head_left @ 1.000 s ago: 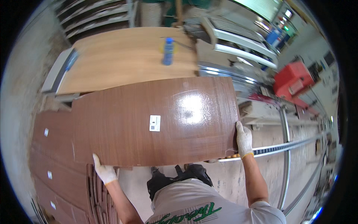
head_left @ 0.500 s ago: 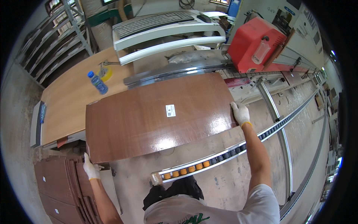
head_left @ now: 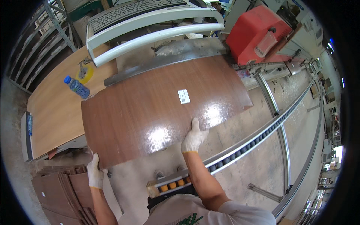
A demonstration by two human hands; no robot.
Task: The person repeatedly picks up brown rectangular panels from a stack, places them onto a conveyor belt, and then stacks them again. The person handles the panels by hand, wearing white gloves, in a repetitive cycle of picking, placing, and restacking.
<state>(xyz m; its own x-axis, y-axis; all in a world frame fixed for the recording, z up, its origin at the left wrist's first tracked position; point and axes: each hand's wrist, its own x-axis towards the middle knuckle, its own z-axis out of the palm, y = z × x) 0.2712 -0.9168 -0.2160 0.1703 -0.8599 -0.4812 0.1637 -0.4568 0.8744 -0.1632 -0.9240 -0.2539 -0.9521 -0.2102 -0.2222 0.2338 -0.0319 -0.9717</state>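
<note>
A brown wood-grain panel point(head_left: 150, 112) with a glossy top and a small white label point(head_left: 184, 96) lies in front of me. Its far long edge meets the grey metal rail point(head_left: 165, 62). My left hand point(head_left: 95, 172), in a white glove, is closed on the near left corner. My gloved right hand point(head_left: 194, 137) grips the middle of the near long edge, thumb on top and fingers hidden beneath.
Left of the panel, a wooden tabletop point(head_left: 56, 108) holds a water bottle point(head_left: 78, 87) and a yellow tape roll point(head_left: 84, 74). More brown panels point(head_left: 56, 191) stand at lower left. A red machine housing point(head_left: 257, 35) rises at far right. A roller track point(head_left: 240, 148) crosses the right side.
My right hand has moved from the panel's right end to the middle of its near edge. The panel sits farther against the rail. My left hand stays at the near left corner.
</note>
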